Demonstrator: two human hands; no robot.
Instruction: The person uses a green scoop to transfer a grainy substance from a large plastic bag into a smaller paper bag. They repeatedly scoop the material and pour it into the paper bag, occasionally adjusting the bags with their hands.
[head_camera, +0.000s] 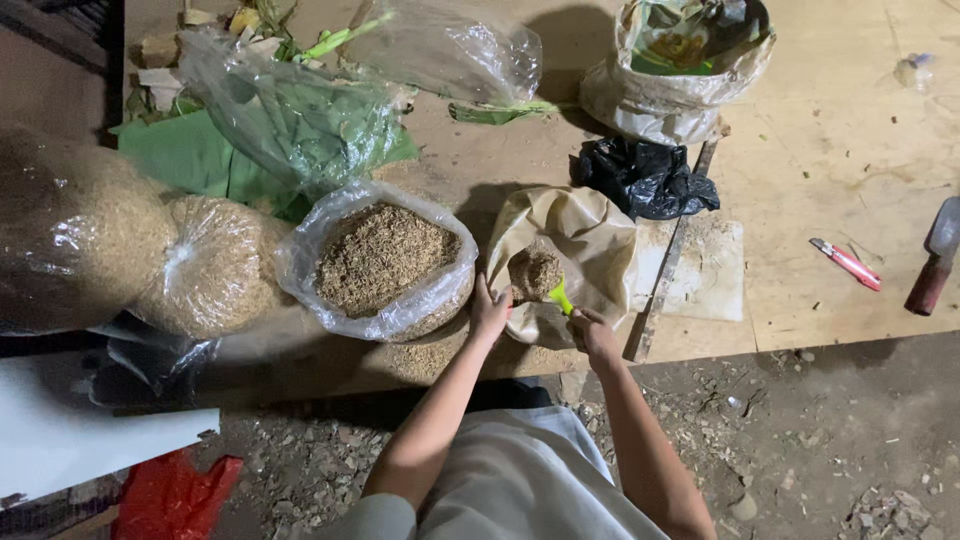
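Note:
A tan plastic bag (580, 240) lies on the wooden platform (820, 180), its mouth turned toward me, with brown chopped material (535, 272) inside. My left hand (489, 312) grips the bag's left rim and holds the mouth apart. My right hand (592, 330) holds a small green scoop (560, 296) at the bag's mouth, its tip against the brown material. Just left stands an open clear bag (385, 262) full of the same brown chopped material.
Two tied clear bags of brown material (215, 262) lie at the left. Green leaves in clear plastic (300, 120) sit behind. A black bag (645, 178), a sack of scraps (680, 70), a red cutter (847, 264) and a cleaver (935, 255) lie to the right.

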